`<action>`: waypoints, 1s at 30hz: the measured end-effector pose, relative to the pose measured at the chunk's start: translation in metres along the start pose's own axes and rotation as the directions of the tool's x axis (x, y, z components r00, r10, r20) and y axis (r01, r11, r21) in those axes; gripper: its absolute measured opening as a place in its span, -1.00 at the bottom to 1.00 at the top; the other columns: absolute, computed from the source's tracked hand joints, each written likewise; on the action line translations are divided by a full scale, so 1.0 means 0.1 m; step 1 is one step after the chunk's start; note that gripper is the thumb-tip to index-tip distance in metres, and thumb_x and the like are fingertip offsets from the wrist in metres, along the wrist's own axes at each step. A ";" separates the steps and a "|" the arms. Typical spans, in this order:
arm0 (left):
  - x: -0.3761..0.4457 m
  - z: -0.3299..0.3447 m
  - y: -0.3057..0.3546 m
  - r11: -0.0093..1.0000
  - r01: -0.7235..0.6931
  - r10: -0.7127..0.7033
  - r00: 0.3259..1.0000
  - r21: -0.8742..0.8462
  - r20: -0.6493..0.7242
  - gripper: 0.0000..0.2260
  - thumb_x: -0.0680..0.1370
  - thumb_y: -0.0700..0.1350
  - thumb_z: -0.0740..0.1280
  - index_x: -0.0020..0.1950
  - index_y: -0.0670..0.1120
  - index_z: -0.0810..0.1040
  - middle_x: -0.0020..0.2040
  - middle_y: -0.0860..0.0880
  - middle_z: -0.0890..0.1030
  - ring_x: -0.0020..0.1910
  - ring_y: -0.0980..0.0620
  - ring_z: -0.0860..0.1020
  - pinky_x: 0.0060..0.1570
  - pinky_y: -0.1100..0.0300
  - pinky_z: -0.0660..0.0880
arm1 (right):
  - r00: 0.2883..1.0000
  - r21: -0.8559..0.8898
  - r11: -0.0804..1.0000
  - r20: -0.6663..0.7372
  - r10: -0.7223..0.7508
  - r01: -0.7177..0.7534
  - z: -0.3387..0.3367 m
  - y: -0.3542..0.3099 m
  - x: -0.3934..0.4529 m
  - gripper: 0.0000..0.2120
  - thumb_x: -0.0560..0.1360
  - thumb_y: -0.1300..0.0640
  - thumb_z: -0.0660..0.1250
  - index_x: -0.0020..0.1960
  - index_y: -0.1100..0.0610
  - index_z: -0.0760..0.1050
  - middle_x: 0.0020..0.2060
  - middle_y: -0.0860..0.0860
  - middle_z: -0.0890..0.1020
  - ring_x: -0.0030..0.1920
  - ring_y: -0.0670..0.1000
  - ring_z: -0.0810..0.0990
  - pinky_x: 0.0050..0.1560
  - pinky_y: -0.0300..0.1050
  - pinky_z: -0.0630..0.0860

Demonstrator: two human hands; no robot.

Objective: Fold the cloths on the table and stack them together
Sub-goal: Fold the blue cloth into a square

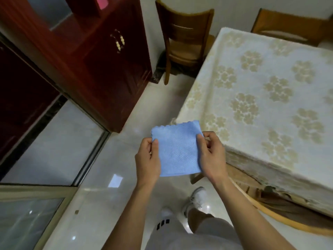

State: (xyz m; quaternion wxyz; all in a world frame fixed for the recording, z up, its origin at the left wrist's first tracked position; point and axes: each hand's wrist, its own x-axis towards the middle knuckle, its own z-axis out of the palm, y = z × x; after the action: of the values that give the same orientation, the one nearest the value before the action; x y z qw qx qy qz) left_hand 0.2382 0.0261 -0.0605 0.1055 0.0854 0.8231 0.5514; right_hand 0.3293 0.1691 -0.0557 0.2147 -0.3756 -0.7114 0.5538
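Head view: I hold a blue cloth (178,150) in the air above the floor (126,159), just left of the worktop (261,98) corner. My left hand (147,159) pinches its left edge, thumb on top. My right hand (211,156) pinches the right edge, fingers curled round it. The cloth is a squarish piece with a scalloped far edge. The worktop carries a pale floral cover. A wooden chair (185,42) stands beyond it, beside a dark red cabinet (100,69).
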 end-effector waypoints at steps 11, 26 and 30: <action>0.47 1.24 0.36 1.000 -0.022 0.019 0.986 0.017 0.165 -0.75 0.66 -0.09 0.23 -0.22 -0.01 0.37 -0.46 0.15 0.34 -0.44 0.16 0.25 -0.39 0.22 0.23 | 0.985 -0.031 0.997 -0.158 0.071 -0.077 -0.80 0.33 0.87 -0.89 0.65 0.02 0.24 -0.04 0.00 0.48 -0.41 0.20 0.48 -0.46 -0.09 0.32 -0.40 -0.15 0.21; 1.06 2.30 0.49 0.979 -0.138 0.081 0.937 0.147 0.340 -0.76 0.66 -0.04 0.21 -0.19 -0.05 0.37 -0.40 0.05 0.37 -0.43 0.14 0.33 -0.34 0.08 0.29 | 0.941 0.014 0.976 -0.263 0.212 -0.216 -1.25 0.75 1.65 -0.89 0.65 0.00 0.24 -0.04 -0.01 0.45 -0.36 0.18 0.55 -0.43 -0.05 0.41 -0.40 -0.15 0.26; 1.25 2.52 0.40 0.972 -0.168 0.092 0.917 0.167 0.387 -0.78 0.65 0.01 0.21 -0.13 -0.07 0.42 -0.35 -0.09 0.47 -0.41 0.11 0.36 -0.32 -0.02 0.40 | 0.922 -0.043 0.967 -0.317 0.224 -0.249 -1.24 0.91 1.79 -0.86 0.66 0.02 0.22 -0.05 0.04 0.42 -0.40 0.04 0.52 -0.43 -0.12 0.44 -0.39 -0.18 0.27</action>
State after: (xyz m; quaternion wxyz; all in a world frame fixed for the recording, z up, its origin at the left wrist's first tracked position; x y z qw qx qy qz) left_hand 0.1864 0.2977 -0.1263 0.2156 0.2544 0.8304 0.4463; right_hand 0.3339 0.3943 -0.1259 0.2394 -0.5493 -0.6406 0.4802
